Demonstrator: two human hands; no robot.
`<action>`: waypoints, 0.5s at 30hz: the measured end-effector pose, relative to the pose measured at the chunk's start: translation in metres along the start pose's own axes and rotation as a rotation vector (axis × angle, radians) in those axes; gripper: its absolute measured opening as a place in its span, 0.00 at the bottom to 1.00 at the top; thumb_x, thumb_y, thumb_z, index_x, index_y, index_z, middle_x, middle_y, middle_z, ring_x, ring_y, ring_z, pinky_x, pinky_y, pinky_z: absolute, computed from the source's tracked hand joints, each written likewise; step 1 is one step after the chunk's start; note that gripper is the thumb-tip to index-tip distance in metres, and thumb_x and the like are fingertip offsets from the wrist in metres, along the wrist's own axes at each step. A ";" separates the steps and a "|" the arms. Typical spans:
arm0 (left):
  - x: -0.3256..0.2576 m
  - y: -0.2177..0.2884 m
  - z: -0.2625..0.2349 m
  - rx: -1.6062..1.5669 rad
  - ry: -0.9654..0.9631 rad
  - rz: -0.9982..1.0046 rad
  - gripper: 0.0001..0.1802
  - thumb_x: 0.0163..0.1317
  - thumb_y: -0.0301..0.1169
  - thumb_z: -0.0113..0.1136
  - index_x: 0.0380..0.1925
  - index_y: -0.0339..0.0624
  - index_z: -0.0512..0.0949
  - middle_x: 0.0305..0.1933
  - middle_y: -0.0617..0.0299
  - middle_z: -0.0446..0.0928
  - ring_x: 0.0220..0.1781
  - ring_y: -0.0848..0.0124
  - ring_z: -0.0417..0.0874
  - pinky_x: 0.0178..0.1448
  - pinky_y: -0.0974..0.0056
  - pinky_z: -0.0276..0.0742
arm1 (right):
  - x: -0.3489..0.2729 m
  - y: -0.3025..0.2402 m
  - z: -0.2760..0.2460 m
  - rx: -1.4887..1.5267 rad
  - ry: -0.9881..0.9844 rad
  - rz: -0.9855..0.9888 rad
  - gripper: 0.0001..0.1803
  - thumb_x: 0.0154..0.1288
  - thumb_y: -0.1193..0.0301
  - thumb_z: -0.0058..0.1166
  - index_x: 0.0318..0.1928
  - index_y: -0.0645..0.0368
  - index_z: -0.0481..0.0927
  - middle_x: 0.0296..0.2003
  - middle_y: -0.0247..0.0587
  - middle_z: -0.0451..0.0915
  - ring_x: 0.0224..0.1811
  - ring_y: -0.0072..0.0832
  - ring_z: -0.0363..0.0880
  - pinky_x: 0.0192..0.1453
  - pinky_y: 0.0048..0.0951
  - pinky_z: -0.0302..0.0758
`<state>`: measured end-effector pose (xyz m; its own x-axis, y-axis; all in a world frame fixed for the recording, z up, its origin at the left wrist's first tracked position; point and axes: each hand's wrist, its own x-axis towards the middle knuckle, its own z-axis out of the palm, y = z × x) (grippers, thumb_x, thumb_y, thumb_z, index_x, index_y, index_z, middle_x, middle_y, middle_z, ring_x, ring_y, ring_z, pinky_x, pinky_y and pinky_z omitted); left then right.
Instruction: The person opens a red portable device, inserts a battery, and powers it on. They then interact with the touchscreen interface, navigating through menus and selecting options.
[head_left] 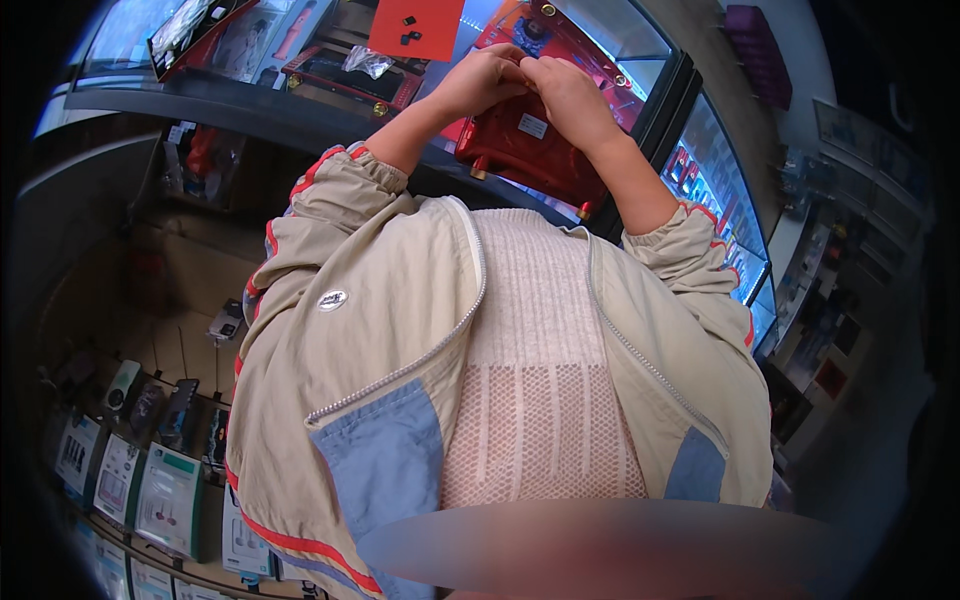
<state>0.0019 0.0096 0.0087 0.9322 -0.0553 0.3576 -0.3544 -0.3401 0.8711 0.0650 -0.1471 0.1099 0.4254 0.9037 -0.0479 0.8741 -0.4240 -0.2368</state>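
Observation:
My left hand (pixel 485 80) and my right hand (pixel 568 98) meet over the glass counter, their fingertips bent together in a pinch. Whatever lies between the fingers is too small or hidden to make out. Directly below the hands is a glossy red case (pixel 520 155) with gold-coloured fittings at its corners. A white label (pixel 532 125) is stuck on its face. Left of my hands lies an orange-red sheet (pixel 440 30) bearing small black pieces (pixel 408 38). A crumpled clear plastic bag (pixel 369 62) rests on a dark red tray-like piece (pixel 340 80).
The glass counter's dark edge (pixel 290 128) runs in front of me, with a lit display case (pixel 715 185) on the right. An open box (pixel 195 35) sits at the far left. Packaged goods (pixel 168 495) hang at lower left. A purple seat (pixel 757 55) stands beyond.

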 end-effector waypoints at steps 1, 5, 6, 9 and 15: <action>0.001 0.001 0.001 -0.019 -0.013 -0.045 0.09 0.55 0.24 0.66 0.38 0.38 0.85 0.48 0.56 0.79 0.45 0.60 0.84 0.51 0.62 0.80 | -0.002 0.004 0.003 0.026 0.010 -0.001 0.09 0.59 0.73 0.55 0.42 0.56 0.74 0.34 0.44 0.79 0.41 0.44 0.80 0.45 0.41 0.77; 0.003 0.002 0.008 0.044 0.007 -0.118 0.08 0.54 0.25 0.67 0.35 0.37 0.85 0.40 0.55 0.82 0.40 0.60 0.85 0.47 0.63 0.81 | -0.003 -0.004 -0.004 0.024 -0.011 0.238 0.10 0.65 0.63 0.56 0.38 0.56 0.75 0.29 0.45 0.81 0.34 0.46 0.83 0.39 0.41 0.79; 0.003 0.005 0.008 0.050 0.024 -0.133 0.08 0.54 0.26 0.68 0.35 0.37 0.85 0.40 0.55 0.82 0.40 0.60 0.85 0.47 0.63 0.81 | -0.002 -0.007 -0.007 -0.060 -0.063 0.278 0.11 0.66 0.62 0.56 0.37 0.57 0.75 0.28 0.46 0.81 0.33 0.45 0.83 0.37 0.41 0.79; 0.003 0.008 0.009 0.061 0.050 -0.149 0.09 0.53 0.28 0.69 0.35 0.37 0.85 0.40 0.55 0.82 0.39 0.60 0.85 0.45 0.63 0.81 | 0.002 -0.013 -0.008 -0.211 -0.115 0.319 0.13 0.67 0.61 0.57 0.35 0.58 0.75 0.27 0.48 0.81 0.32 0.46 0.82 0.35 0.42 0.77; -0.004 0.004 0.005 0.060 0.102 -0.080 0.11 0.52 0.26 0.70 0.38 0.41 0.86 0.49 0.55 0.80 0.43 0.60 0.84 0.50 0.63 0.80 | -0.007 -0.004 0.006 -0.083 0.071 0.155 0.09 0.65 0.69 0.57 0.36 0.59 0.72 0.33 0.49 0.80 0.37 0.47 0.81 0.39 0.44 0.77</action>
<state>-0.0033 0.0035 0.0093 0.9440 0.0686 0.3226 -0.2712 -0.3954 0.8776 0.0570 -0.1515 0.1051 0.5691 0.8222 -0.0083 0.8121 -0.5636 -0.1511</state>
